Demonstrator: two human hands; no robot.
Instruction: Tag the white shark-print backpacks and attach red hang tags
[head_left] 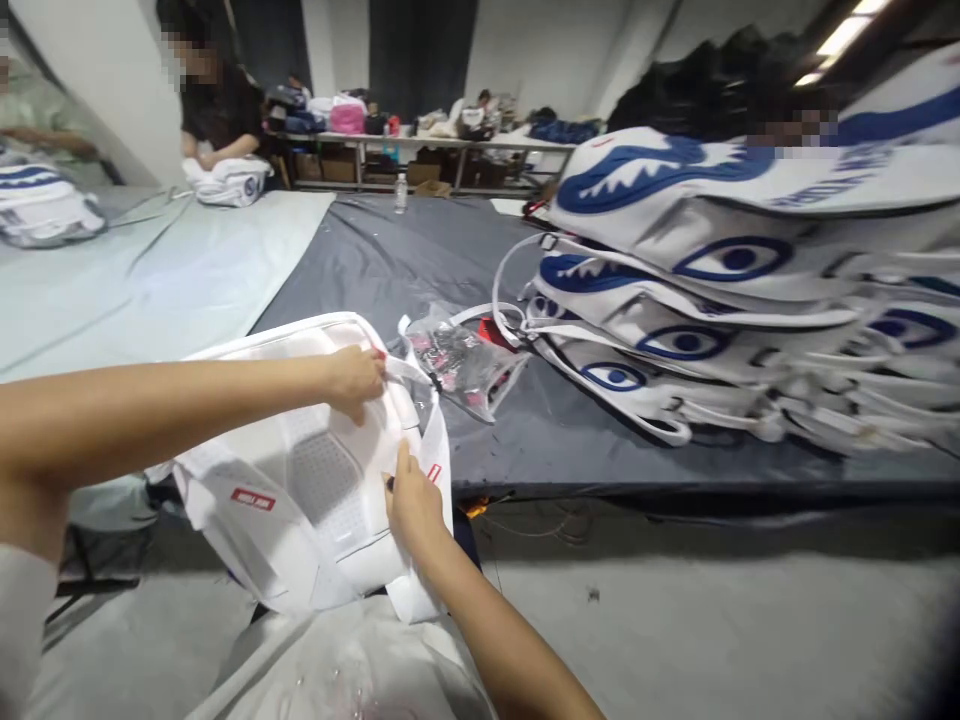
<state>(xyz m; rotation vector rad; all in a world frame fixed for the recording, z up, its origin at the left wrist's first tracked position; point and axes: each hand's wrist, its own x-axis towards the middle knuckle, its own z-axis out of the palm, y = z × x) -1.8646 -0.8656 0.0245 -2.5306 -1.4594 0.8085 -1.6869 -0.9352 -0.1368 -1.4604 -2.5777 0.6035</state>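
A white backpack (311,460) lies tilted at the table's near edge, its mesh back panel and shoulder straps facing me. One shoulder strap (274,540) carries a red label (253,499). My left hand (356,383) reaches across the top of the pack, fingers closed on the white webbing strap (409,370) near its upper edge. Lower on the right side, my right hand (418,505) is closed, with a small black piece (389,484) showing at its fingertips. What that piece is, I cannot make out. Behind the pack lies a clear plastic bag (465,365) with pink and red items.
Several white backpacks with blue eye designs (731,258) are stacked on the right of the dark-covered table (480,240). A bottle (401,193) stands at the back. Across a pale table (150,270), a person (217,110) handles another white bag (229,182).
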